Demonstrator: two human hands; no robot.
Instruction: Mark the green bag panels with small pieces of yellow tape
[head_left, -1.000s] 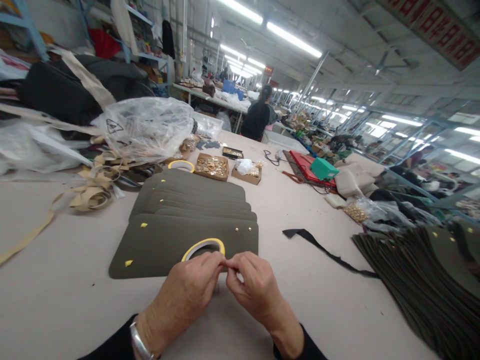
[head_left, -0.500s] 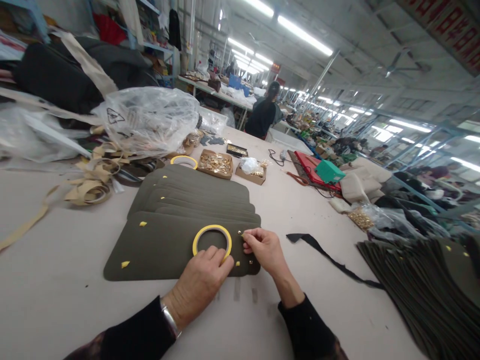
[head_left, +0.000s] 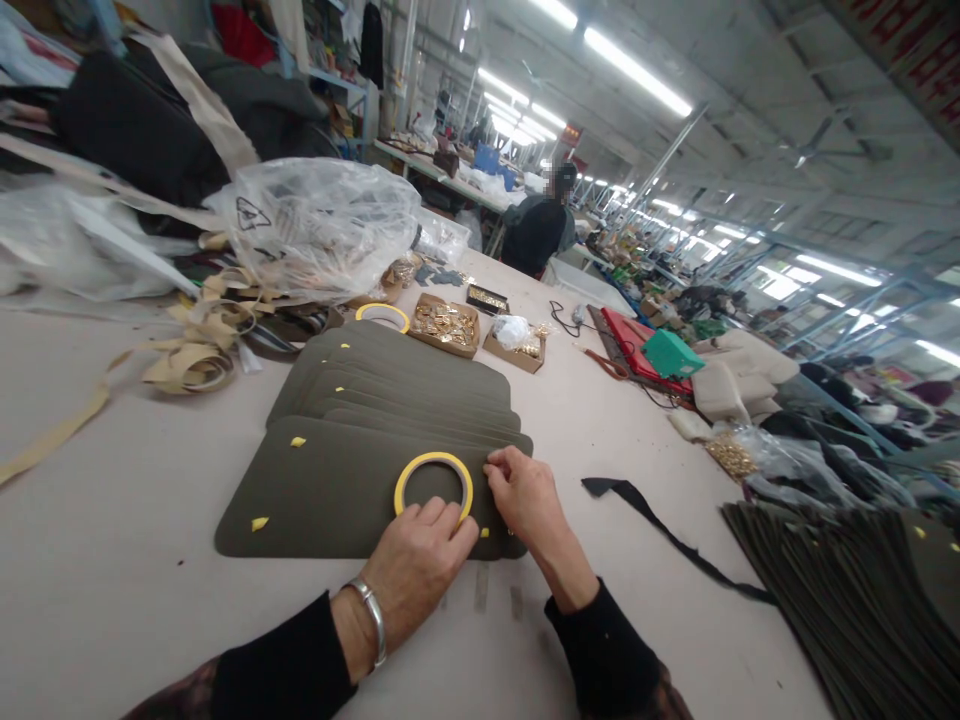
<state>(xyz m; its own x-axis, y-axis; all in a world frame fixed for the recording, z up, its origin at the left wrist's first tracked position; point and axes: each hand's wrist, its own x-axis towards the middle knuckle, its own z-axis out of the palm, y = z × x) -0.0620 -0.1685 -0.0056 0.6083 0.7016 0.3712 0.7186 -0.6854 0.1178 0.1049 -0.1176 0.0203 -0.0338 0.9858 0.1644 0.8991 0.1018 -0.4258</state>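
Dark olive panels [head_left: 345, 480] lie overlapped on the pale table, the front one with small yellow tape bits [head_left: 259, 523] at its left corners. My left hand [head_left: 426, 555] grips the near edge of a yellow tape roll [head_left: 403, 470], which rests on the front panel. At that panel's right end, my right hand [head_left: 523, 497] has thumb and index finger pinched together, touching the surface. Whatever is between those fingertips is too small to make out. Another yellow bit [head_left: 485, 533] shows between the two hands.
Boxes of gold metal parts [head_left: 445, 325], a second tape roll [head_left: 382, 318] and a plastic bag [head_left: 322, 225] stand behind the panels. To the right lie a black strip [head_left: 660, 520], a green box [head_left: 673, 353] and stacked dark pieces [head_left: 817, 590]. A person [head_left: 536, 235] sits farther back.
My right fingertips have come down onto the panel, and the yellow bit and metal stud seen by them before are now hidden. The whole view has shifted slightly.
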